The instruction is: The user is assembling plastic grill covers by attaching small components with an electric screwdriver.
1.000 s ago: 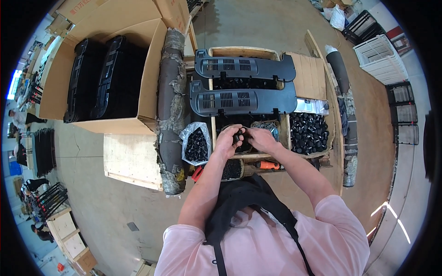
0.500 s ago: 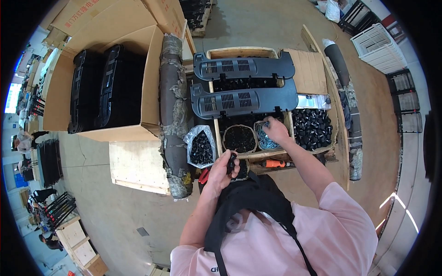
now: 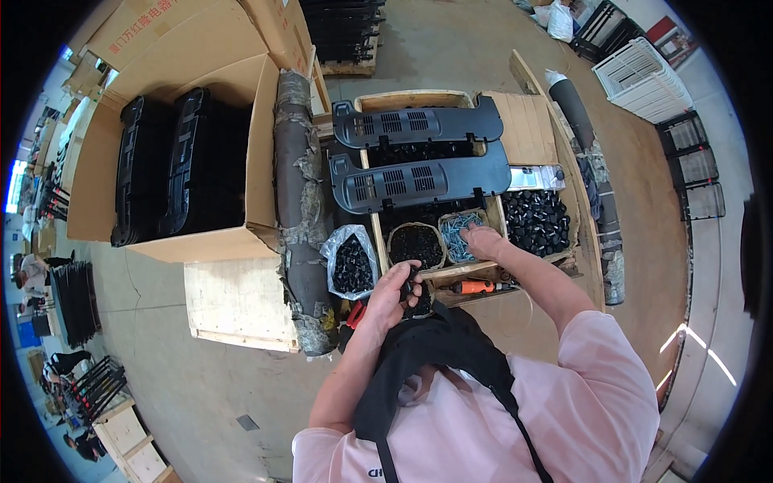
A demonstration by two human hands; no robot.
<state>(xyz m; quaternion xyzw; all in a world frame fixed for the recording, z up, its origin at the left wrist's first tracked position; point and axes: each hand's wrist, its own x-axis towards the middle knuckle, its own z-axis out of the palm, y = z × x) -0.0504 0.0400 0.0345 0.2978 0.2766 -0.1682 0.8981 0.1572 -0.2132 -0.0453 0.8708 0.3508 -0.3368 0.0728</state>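
My left hand (image 3: 391, 295) is closed round a small black plastic piece (image 3: 410, 283) near my chest; the fingers cover much of it. My right hand (image 3: 485, 242) is at the near right edge of a small bin of bluish metal screws (image 3: 459, 235). Its fingertips are pressed together, and whatever they pinch is too small to make out. Left of the screws is a round-edged bin of tiny dark parts (image 3: 415, 245). Two long black plastic panels with vent slots, a far one (image 3: 459, 121) and a nearer one (image 3: 467, 174), lie across the wooden parts box.
Right of the screws is a compartment of black caps (image 3: 535, 223). A clear bag of black parts (image 3: 352, 262) stands at the left beside a worn padded post (image 3: 294, 201). An orange power tool (image 3: 473, 286) lies below the box. A large carton (image 3: 262, 153) holds more black panels.
My right hand has drawn back from over the screws to the bin's near right edge. My left hand keeps its hold. The whole view has shifted slightly.
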